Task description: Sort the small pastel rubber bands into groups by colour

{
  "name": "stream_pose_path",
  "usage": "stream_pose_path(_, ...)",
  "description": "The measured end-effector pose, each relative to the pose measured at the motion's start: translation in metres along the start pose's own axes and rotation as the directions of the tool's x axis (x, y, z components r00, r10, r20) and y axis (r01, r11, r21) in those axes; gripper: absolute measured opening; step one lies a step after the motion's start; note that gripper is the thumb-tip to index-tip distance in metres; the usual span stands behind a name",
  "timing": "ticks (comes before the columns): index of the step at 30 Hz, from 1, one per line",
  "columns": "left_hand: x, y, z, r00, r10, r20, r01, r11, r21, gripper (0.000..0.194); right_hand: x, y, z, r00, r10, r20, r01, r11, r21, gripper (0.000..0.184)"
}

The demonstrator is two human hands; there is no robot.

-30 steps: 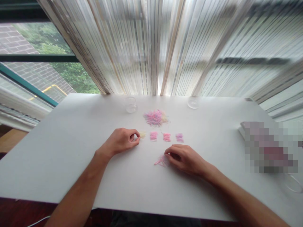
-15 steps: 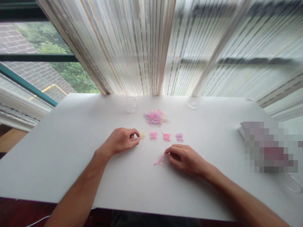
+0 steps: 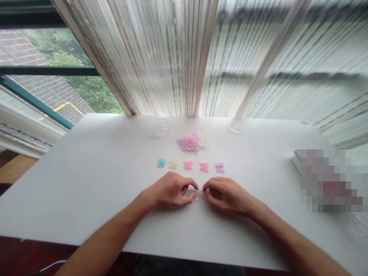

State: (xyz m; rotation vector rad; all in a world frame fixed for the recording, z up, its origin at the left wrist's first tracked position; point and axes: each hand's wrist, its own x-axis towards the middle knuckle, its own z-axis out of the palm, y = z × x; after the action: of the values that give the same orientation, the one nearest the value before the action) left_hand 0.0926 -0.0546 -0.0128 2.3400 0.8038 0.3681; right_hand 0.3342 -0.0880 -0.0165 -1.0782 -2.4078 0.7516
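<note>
My left hand (image 3: 175, 189) is at the left side of a small loose heap of pinkish rubber bands (image 3: 199, 197), thumb and forefinger apart. From the right, my right hand (image 3: 227, 193) reaches the same heap with its fingers curled and the tips close together; whether a band is between them is hidden. Beyond the hands lies a row of small sorted bundles: turquoise (image 3: 161, 163), yellow (image 3: 173, 164), pink (image 3: 188, 165), coral pink (image 3: 204, 167) and purple (image 3: 219, 168). Farther back is a bigger mixed pile of rubber bands (image 3: 191, 143), mostly pink and purple.
Two clear round containers or lids, one at the left (image 3: 161, 127) and one at the right (image 3: 236, 126), stand near the back edge of the white table (image 3: 100, 165). A blurred-out object (image 3: 327, 180) lies on the right, with a white cable. Behind are a string curtain (image 3: 161, 57) and a window.
My left hand has moved from the yellow bundle right and nearer to me, to the small heap, uncovering the turquoise bundle. My right hand has stayed nearly in place. The heap looks smaller.
</note>
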Motion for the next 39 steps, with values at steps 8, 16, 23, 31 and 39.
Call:
stream_pose_path(8,0.0013,-0.0004,0.0004,1.0,0.0,0.008,0.0,0.999,0.043,0.013,0.0003,-0.0005,0.0016,1.0,-0.002,0.003,0.002,1.0,-0.008,0.012)
stream_pose_path(16,0.0008,-0.0013,-0.0005,1.0,-0.021,0.0,0.021,0.999,-0.04,0.013,0.0003,0.0023,0.0023,1.0,0.004,-0.004,-0.004,1.0,-0.011,0.012)
stream_pose_path(23,0.0011,-0.0037,-0.0022,0.999,-0.04,-0.003,0.039,0.987,-0.158,0.013,0.0008,0.0029,0.0053,0.999,0.008,-0.037,-0.009,0.999,-0.034,0.017)
stream_pose_path(31,0.0011,-0.0062,-0.0055,0.998,-0.057,0.022,0.061,0.961,-0.27,0.014,0.0013,0.0015,0.003,1.0,-0.012,-0.016,0.011,1.0,-0.029,0.018)
stream_pose_path(39,0.0019,-0.0066,-0.0052,0.998,-0.067,0.016,0.069,0.95,-0.304,0.013,0.0009,0.0008,0.001,1.0,-0.02,0.005,0.02,1.0,-0.008,0.017)
